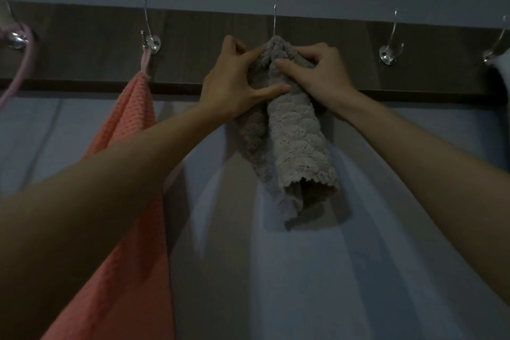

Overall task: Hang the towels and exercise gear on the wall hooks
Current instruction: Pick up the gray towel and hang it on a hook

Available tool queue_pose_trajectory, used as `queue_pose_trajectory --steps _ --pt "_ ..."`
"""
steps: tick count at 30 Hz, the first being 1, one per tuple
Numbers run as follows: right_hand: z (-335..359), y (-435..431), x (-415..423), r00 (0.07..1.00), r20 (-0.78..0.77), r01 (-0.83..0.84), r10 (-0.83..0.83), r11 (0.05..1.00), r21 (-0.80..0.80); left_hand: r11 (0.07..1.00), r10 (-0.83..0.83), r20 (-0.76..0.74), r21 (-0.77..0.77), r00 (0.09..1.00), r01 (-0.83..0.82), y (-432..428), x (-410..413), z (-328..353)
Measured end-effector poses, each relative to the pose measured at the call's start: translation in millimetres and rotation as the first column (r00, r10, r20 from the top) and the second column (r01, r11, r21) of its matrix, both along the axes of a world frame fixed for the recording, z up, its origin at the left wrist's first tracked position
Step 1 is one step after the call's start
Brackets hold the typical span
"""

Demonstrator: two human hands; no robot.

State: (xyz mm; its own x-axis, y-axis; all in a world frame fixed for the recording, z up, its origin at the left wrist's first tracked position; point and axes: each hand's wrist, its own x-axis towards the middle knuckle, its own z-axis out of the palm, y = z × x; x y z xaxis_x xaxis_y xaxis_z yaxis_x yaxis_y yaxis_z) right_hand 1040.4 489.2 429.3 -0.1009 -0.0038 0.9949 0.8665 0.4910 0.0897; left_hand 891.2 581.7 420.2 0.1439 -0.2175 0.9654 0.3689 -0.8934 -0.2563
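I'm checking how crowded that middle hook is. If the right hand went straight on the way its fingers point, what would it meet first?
The right hand grips the grey towel, so that comes first; beyond its bunched top is the left hand, though depth is unclear.

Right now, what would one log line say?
step: hanging grey towel on middle hook | left hand: grips towel | right hand: grips towel | done: orange towel hung

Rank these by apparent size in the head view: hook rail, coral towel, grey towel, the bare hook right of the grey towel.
1. hook rail
2. coral towel, though cropped and partly hidden by the left arm
3. grey towel
4. bare hook
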Motion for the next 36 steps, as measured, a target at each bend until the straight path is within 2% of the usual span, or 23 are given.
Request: queue_pose_trajectory --steps 4,11,19,25,29,33,36 --pt "-10 8 -4 0.995 -0.032 0.091 -0.091 0.996 0.007 0.993 0.102 0.056 -0.062 0.993 -0.098 -1 9 -15" --pt "-33 16 -4 0.952 -0.099 0.292 -0.289 0.956 0.022 0.987 0.068 0.054 -0.146 0.996 -0.059 -1 10 -45" --pt "-68 6 -14 0.906 0.044 0.423 -0.422 0.906 -0.025 0.975 0.004 -0.018 -0.221 1.000 -0.008 -5 -6 -65" --pt "-93 -12 -21 0.886 0.095 0.461 -0.454 0.885 -0.072 0.950 -0.141 -0.093 -0.292 0.986 0.109 -12 -19 -81" --pt "-110 -26 -26 0.868 0.094 0.497 -0.488 0.853 -0.163 0.946 -0.140 -0.160 -0.315 0.977 0.084 -19 -29 -94" --pt "-126 -49 -38 0.868 0.075 0.494 -0.490 0.841 -0.220 0.918 -0.193 -0.139 -0.375 0.971 0.129 -30 -41 -107" --pt "-138 -67 -51 0.862 0.073 0.505 -0.502 0.834 -0.222 0.926 -0.194 -0.120 -0.350 0.974 0.141 -40 -54 -118"
